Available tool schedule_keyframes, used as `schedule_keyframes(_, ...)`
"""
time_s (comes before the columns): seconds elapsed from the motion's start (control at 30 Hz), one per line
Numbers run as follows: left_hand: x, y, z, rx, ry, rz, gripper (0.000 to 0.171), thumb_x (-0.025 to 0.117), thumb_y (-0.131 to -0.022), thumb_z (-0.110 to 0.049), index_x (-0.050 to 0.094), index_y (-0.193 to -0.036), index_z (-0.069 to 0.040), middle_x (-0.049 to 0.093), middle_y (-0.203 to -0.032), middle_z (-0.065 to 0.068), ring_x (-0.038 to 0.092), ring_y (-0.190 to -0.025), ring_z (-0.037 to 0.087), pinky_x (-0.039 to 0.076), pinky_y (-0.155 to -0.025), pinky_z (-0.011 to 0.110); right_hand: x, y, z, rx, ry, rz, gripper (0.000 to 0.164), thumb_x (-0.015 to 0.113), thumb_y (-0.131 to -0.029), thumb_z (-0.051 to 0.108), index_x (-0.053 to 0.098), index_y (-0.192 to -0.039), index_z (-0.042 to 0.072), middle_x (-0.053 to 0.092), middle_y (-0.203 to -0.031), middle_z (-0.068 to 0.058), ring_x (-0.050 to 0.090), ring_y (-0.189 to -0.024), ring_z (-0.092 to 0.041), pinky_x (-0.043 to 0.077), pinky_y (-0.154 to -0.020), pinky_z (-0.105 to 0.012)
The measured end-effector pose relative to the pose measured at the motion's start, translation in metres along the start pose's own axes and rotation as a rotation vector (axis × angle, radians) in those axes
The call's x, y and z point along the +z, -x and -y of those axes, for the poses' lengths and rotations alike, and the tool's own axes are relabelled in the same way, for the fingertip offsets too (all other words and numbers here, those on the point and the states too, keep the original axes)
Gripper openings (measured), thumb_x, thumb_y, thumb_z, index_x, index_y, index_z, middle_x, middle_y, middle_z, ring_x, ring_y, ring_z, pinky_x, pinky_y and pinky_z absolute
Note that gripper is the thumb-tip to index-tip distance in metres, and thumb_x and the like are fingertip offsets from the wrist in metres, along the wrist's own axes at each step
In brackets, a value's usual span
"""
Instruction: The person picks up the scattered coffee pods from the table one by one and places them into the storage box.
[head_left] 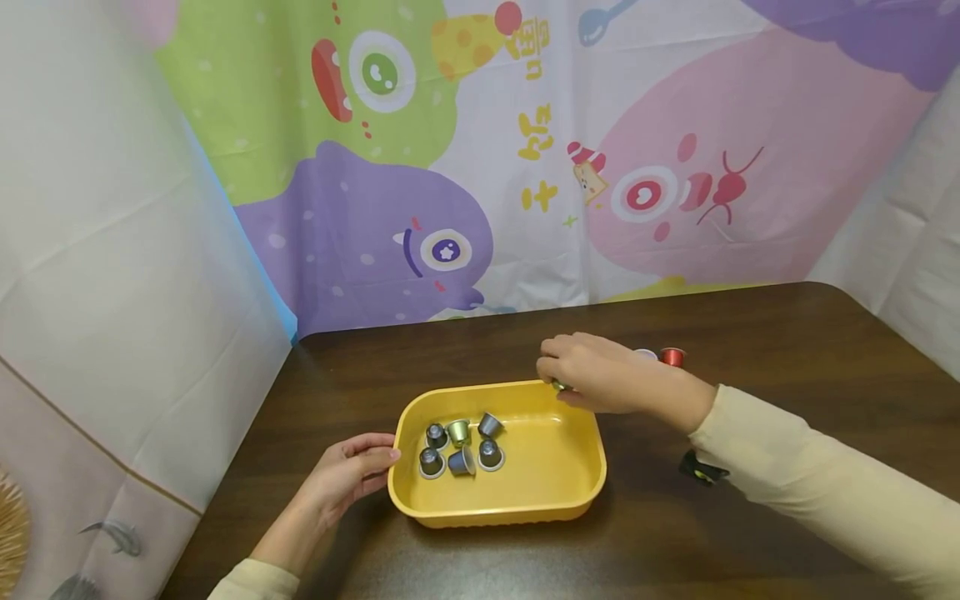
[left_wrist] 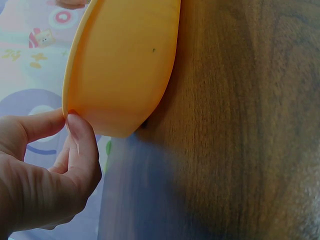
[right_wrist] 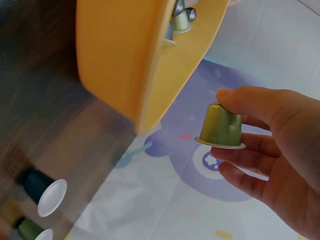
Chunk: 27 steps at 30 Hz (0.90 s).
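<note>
The tray (head_left: pixel 540 467) lies long axis left to right, left hand (head_left: pixel 348 475) pinching its left rim, right hand (head_left: pixel 592 371) pinching a green capsule (right_wrist: pixel 222 127) near the tray's far right corner

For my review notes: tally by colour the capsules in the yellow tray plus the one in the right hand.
Green capsules: 2
Blackish capsules: 3
Grey or blue-grey capsules: 2
Total: 7, with 6 in the yellow tray and 1 in the right hand
</note>
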<state>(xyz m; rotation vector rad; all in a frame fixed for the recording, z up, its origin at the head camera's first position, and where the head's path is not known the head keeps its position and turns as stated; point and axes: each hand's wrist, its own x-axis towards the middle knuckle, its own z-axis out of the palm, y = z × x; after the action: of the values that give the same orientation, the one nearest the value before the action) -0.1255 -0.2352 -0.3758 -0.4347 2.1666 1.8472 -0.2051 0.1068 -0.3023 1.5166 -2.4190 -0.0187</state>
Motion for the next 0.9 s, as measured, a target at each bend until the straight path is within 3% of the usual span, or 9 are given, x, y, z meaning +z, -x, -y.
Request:
schedule_keyframes(0.5,0.0,0.0,0.001,-0.009,0.004,-0.005,0.042,0.066,-0.088,-0.014,0.055,-0.125,0.004,0.07,-0.097,-0.001,0.066,-0.09,0.011,0.058,-0.084,0.033,-0.001,-0.039,0.021,0.058,-0.161,0.303,0.014,0.074,-0.082,0.012,0.066,-0.093,0.009,0.059,-0.085,-0.002,0.055,-0.073,-0.012,0.049,-0.067,-0.022)
schedule_keyframes(0.9,0.002,0.001,-0.001,-0.007,0.007,0.001,0.041,0.066,-0.088,-0.013,0.056,-0.125,0.004,0.071,-0.096,-0.002,0.066,-0.09,0.011,0.058,-0.082,0.031,0.008,-0.062,0.028,0.093,-0.19,0.439,0.007,0.068,-0.081,0.006,0.064,-0.085,0.01,0.057,-0.082,0.0,0.048,-0.071,-0.009,0.044,-0.064,-0.021)
